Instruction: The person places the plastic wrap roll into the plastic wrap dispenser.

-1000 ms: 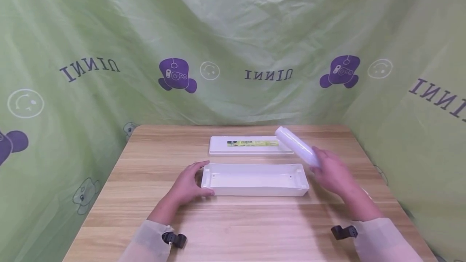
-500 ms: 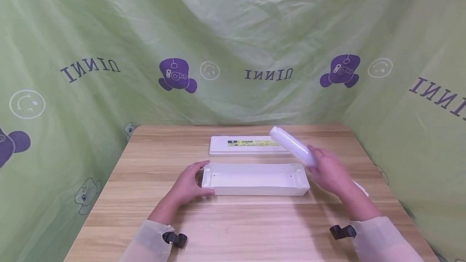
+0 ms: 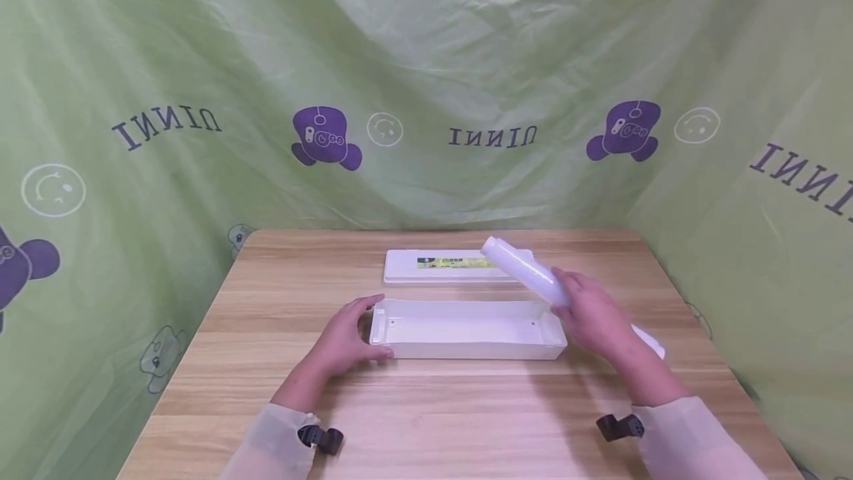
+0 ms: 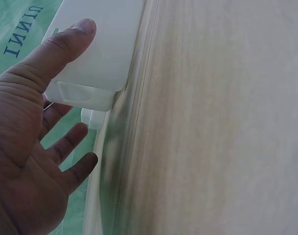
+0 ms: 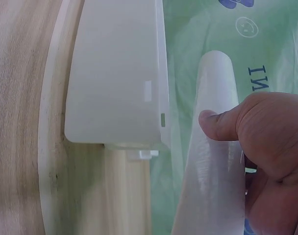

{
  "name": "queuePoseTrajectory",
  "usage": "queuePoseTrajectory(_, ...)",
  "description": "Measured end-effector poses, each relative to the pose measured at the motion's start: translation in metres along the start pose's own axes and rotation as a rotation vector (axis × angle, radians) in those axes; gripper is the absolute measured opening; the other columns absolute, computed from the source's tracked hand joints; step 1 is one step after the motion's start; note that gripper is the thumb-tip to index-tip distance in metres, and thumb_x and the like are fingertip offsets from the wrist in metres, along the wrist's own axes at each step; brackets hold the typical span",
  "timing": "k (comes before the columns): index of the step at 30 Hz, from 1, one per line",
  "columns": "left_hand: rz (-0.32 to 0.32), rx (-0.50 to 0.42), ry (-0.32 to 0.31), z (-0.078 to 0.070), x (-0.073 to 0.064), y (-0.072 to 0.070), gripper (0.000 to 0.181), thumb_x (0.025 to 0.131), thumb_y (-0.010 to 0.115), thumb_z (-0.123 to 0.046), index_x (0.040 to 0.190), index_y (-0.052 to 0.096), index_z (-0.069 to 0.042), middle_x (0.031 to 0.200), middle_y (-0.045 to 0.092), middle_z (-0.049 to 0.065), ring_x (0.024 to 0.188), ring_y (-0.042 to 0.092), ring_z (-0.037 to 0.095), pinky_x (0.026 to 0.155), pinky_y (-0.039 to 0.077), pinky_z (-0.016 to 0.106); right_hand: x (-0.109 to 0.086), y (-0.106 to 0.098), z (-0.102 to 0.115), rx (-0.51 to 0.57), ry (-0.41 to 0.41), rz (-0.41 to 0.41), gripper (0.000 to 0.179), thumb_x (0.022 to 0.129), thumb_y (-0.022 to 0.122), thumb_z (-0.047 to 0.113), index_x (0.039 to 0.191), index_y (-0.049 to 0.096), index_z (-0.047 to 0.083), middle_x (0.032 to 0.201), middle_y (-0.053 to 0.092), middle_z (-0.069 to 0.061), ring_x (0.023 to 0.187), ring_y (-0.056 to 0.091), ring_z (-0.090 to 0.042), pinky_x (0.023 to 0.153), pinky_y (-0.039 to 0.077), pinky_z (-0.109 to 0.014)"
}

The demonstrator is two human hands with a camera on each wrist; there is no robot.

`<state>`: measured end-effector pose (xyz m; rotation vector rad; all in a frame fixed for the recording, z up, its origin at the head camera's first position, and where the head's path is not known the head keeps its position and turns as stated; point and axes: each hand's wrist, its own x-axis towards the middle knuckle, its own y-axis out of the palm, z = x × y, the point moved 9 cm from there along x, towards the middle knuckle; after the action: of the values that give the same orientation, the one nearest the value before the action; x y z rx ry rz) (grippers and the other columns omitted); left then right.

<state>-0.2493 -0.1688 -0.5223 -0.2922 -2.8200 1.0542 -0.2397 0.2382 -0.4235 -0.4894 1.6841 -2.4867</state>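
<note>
My left hand point(image 3: 342, 339) grips the left end of a long white plastic box point(image 3: 466, 351), thumb on its near side and forefinger at its far edge. The box stands topless on the table. In the left wrist view the other fingers point(image 4: 68, 144) spread beside the box's end. My right hand point(image 3: 591, 315) holds a roll of cling film point(image 3: 523, 270) around its middle, thumb point(image 5: 220, 125) across it. The roll slants above the box's far right corner, and its lower end shows past my right forearm. Its middle is hidden by the hand.
Behind the box lies a flat white lid point(image 3: 400, 265) with a green and yellow label point(image 3: 453, 263), partly covered by the roll's upper end. The wooden table point(image 3: 426, 421) ends at a green printed curtain point(image 3: 426, 191) at the back and sides.
My right hand has moved left with the cling film roll, towards the box, and the roll's lower end has come into sight. My left hand and the box have stayed put.
</note>
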Motion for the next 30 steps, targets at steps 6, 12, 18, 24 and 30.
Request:
queuePoseTrajectory(6, 0.000, 0.006, -0.001, 0.003, 0.000, 0.001, 0.114, 0.054, 0.101, -0.052, 0.153, 0.049, -0.030, 0.153, 0.052, 0.008, 0.143, 0.045, 0.034, 0.119, 0.035, 0.057, 0.001, 0.006, 0.002, 0.002, 0.004, 0.024, 0.069, 0.094, 0.073, 0.008, 0.154, 0.041, -0.005, 0.141, 0.054, -0.034, 0.124, 0.054, -0.054, 0.104, 0.045, -0.070)
queuePoseTrajectory(12, 0.000, 0.009, -0.005, 0.003, 0.001, 0.001, 0.116, 0.054, 0.100, -0.055, 0.154, 0.049, -0.029, 0.154, 0.052, 0.007, 0.143, 0.045, 0.034, 0.119, 0.035, 0.058, 0.004, 0.006, 0.008, -0.003, -0.024, 0.015, 0.069, 0.093, 0.075, 0.008, 0.152, 0.043, -0.006, 0.138, 0.056, -0.033, 0.123, 0.055, -0.053, 0.104, 0.046, -0.069)
queuePoseTrajectory(18, -0.008, 0.009, 0.008, 0.001, 0.002, -0.001, 0.114, 0.054, 0.101, -0.051, 0.154, 0.049, -0.029, 0.153, 0.052, 0.008, 0.142, 0.046, 0.035, 0.119, 0.035, 0.058, 0.006, 0.004, 0.020, -0.007, -0.072, -0.011, 0.069, 0.090, 0.078, 0.007, 0.150, 0.047, -0.006, 0.135, 0.059, -0.032, 0.121, 0.058, -0.052, 0.102, 0.048, -0.067)
queuePoseTrajectory(24, -0.003, 0.006, 0.006, 0.001, 0.001, -0.001, 0.115, 0.054, 0.101, -0.051, 0.154, 0.050, -0.027, 0.153, 0.052, 0.008, 0.142, 0.046, 0.034, 0.119, 0.035, 0.057, 0.008, 0.008, 0.028, -0.007, -0.071, 0.010, 0.069, 0.091, 0.077, 0.009, 0.152, 0.046, -0.003, 0.138, 0.058, -0.030, 0.122, 0.057, -0.051, 0.102, 0.049, -0.066)
queuePoseTrajectory(30, -0.003, 0.015, 0.000, 0.002, 0.001, -0.001, 0.116, 0.053, 0.101, -0.053, 0.154, 0.049, -0.028, 0.153, 0.053, 0.007, 0.142, 0.046, 0.034, 0.119, 0.036, 0.057, 0.008, 0.009, 0.037, -0.025, -0.102, 0.003, 0.069, 0.090, 0.078, 0.009, 0.151, 0.048, -0.003, 0.137, 0.059, -0.029, 0.122, 0.058, -0.050, 0.102, 0.049, -0.065)
